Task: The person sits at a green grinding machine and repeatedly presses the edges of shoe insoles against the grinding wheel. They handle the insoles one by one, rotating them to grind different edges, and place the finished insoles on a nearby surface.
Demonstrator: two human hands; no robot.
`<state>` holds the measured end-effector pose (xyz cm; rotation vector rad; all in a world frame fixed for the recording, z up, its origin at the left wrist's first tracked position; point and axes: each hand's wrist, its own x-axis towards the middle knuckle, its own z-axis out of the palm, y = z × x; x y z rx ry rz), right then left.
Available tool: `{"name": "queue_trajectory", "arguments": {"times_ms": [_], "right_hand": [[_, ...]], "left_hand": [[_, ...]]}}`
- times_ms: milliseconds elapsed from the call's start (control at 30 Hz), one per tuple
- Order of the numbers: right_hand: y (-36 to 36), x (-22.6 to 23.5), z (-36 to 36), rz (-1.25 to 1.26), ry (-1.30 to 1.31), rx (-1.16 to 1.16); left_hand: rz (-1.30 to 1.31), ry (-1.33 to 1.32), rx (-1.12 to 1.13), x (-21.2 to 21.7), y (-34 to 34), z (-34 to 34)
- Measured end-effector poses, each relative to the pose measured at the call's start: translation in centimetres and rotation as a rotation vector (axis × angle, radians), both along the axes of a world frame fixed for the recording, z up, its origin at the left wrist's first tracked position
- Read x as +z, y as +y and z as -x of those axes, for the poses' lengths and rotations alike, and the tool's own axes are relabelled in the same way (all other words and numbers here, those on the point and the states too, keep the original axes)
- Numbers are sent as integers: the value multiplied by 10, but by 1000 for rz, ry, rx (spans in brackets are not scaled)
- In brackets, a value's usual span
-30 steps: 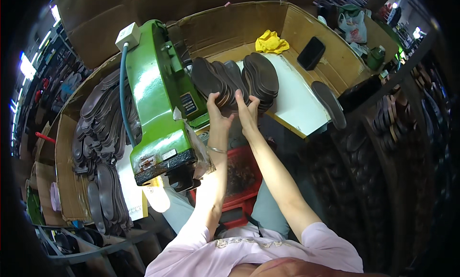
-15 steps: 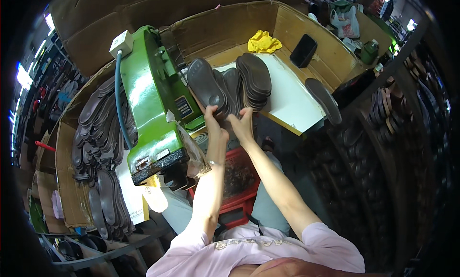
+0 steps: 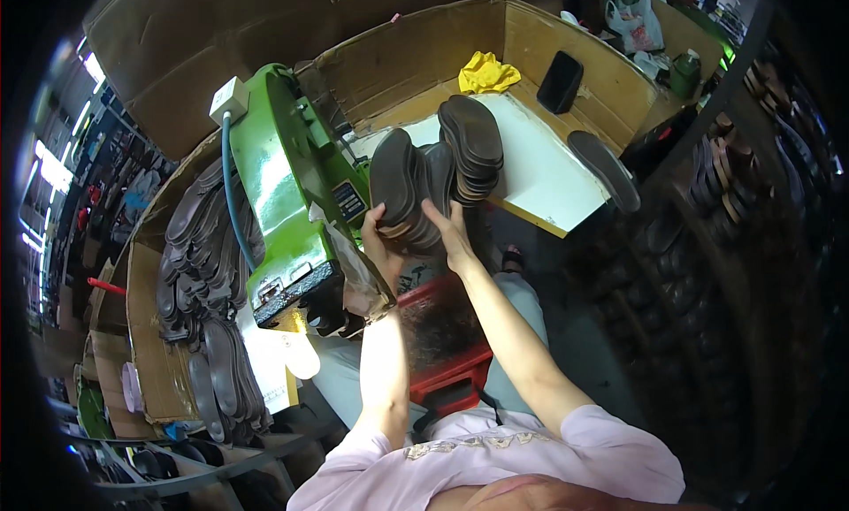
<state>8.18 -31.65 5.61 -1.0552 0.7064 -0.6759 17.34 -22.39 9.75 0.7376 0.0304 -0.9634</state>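
Dark brown shoe soles (image 3: 393,177) form a stack at the near edge of the white worktop, beside the green machine. My left hand (image 3: 380,246) grips the near left side of this stack, partly behind the machine's front cover. Fingers and thumb of my right hand (image 3: 454,239) press on its near right end, where a second group of soles (image 3: 437,177) leans against the first. A taller, neat stack of soles (image 3: 472,148) stands just to the right, untouched. The undersides of the held soles and some of my left fingers are hidden.
The green machine (image 3: 279,184) stands close on my left. Behind it, a cardboard box (image 3: 146,290) holds piled soles. A yellow cloth (image 3: 488,72), a phone-like black slab (image 3: 560,82) and a single sole (image 3: 605,170) lie around the white worktop (image 3: 539,175). A red basket (image 3: 451,374) sits between my legs.
The left stack of soles has shifted right and nearer to the middle group, with both hands on it. My left hand has moved down along its near end. The whole view has shifted slightly.
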Motion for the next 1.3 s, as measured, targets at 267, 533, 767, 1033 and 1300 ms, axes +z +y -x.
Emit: {"name": "queue_trajectory", "arguments": {"times_ms": [267, 533, 767, 1033, 1300], "right_hand": [[-6, -8, 27, 86, -273, 150], [-41, 51, 109, 539, -346, -128], [-168, 13, 157, 122, -231, -261], [-190, -2, 96, 331, 168, -324], [-220, 1, 106, 237, 122, -104]], "left_hand": [[-12, -208, 186, -4, 5, 51], [231, -519, 119, 40, -46, 124], [43, -429, -251, 40, -191, 148], [55, -148, -253, 5, -178, 124], [-342, -738, 480, 6, -123, 35]]}}
